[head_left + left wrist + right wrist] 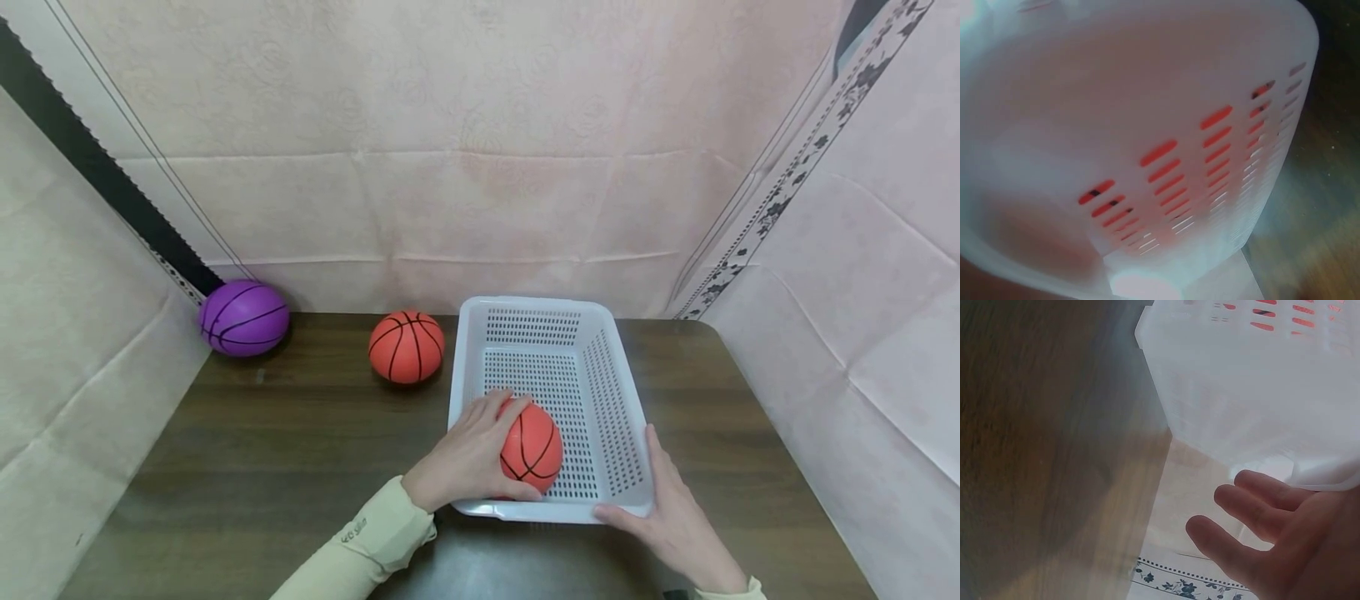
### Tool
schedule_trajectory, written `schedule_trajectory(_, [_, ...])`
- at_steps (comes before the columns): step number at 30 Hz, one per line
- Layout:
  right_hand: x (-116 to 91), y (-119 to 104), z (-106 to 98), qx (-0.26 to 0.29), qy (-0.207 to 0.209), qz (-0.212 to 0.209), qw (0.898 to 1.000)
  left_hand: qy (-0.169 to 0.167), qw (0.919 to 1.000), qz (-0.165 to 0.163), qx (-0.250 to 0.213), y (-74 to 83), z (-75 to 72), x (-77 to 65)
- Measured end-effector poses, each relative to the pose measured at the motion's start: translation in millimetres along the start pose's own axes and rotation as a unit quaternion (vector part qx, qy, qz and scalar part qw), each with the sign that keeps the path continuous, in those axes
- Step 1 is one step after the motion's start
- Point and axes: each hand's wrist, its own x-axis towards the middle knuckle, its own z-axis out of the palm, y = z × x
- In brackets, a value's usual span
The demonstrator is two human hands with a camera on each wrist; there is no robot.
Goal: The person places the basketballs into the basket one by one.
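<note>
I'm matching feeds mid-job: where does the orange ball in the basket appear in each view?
Head: orange ball, below and slightly right of centre, gripped by left hand.
Left wrist: near centre, orange ball through slots in the pale basket.
Right wrist: top edge, right of centre, orange ball through slots.
Shared landmark: the pale basket.

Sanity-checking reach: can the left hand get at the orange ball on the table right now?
Probably yes, once freed: the left hand grips a second ball in the basket, but the orange ball stands on the table left of the basket, nothing visible blocking it.
</note>
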Motion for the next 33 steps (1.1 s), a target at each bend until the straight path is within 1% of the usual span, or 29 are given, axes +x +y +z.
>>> schedule_trajectory(3, [-1, 0, 0, 0.001, 0.003, -0.006, 1.000, -0.001, 1.0000, 0.002, 0.003, -0.6, 0.7, -0.3])
schedule_trajectory(6, [-1, -1, 0, 0.004, 0.000, -0.003, 1.000, 0.000, 1.0000, 0.003, 0.004, -1.4, 1.4, -0.8])
schedule_trajectory(9, [-1, 0, 0, 0.006, -0.007, 0.006, 1.000, 0.003, 1.0000, 0.003, -0.001, -2.1, 1.6, -1.7])
schedule_trajectory(15, [-1, 3, 1, 0.010, -0.006, 0.009, 1.000, 0.007, 0.9998, -0.001, -0.019, -2.1, -0.3, -3.5])
schedule_trajectory(18, [-1, 2, 1, 0.010, -0.006, 0.010, 1.000, 0.016, 0.9995, -0.005, -0.025, -2.2, -7.0, -4.8])
schedule_trajectory(21, [-1, 1, 1, 0.010, -0.007, 0.010, 1.000, 0.040, 0.9985, -0.021, -0.029, -5.5, -22.8, -4.9])
schedule_trajectory(24, [-1, 1, 1, 0.012, -0.008, 0.012, 1.000, 0.079, 0.9958, -0.040, -0.027, -13.5, -44.7, -3.6])
schedule_trajectory(27, [-1, 1, 1, 0.014, -0.008, 0.010, 1.000, 0.117, 0.9912, -0.056, -0.026, -27.0, -62.4, -4.5])
schedule_trajectory(30, [0, 0, 1, 0.015, -0.011, 0.008, 1.000, 0.141, 0.9854, -0.088, -0.036, -45.0, -71.6, -8.6])
schedule_trajectory(33, [1, -1, 1, 0.015, -0.014, 0.013, 1.000, 0.166, 0.9772, -0.122, -0.052, -67.5, -73.5, -12.0])
